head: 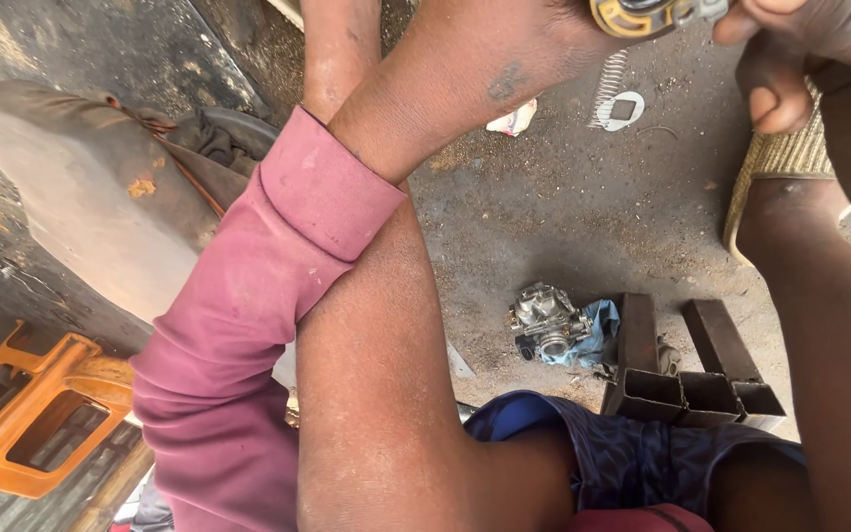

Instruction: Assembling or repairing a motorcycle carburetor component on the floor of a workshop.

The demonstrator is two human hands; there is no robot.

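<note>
My left hand (565,28) is raised to the top edge of the view, mostly cut off, with its pink sleeve (278,286) pushed back on the forearm. It grips a small yellow and black part (637,16). My right hand (790,54) is at the top right with its fingers curled, pinching the grey end of the same part. Both hands are held high above the dirt ground (563,217). My bare knee and leg (376,394) pass under the left forearm.
A metal carburettor (547,330) lies on a blue rag (598,330) on the ground beside dark steel channel pieces (687,389). A coil spring (611,81) and a white ring piece (624,110) lie farther off. An orange plastic crate (22,419) sits bottom left, a woven mat (780,163) right.
</note>
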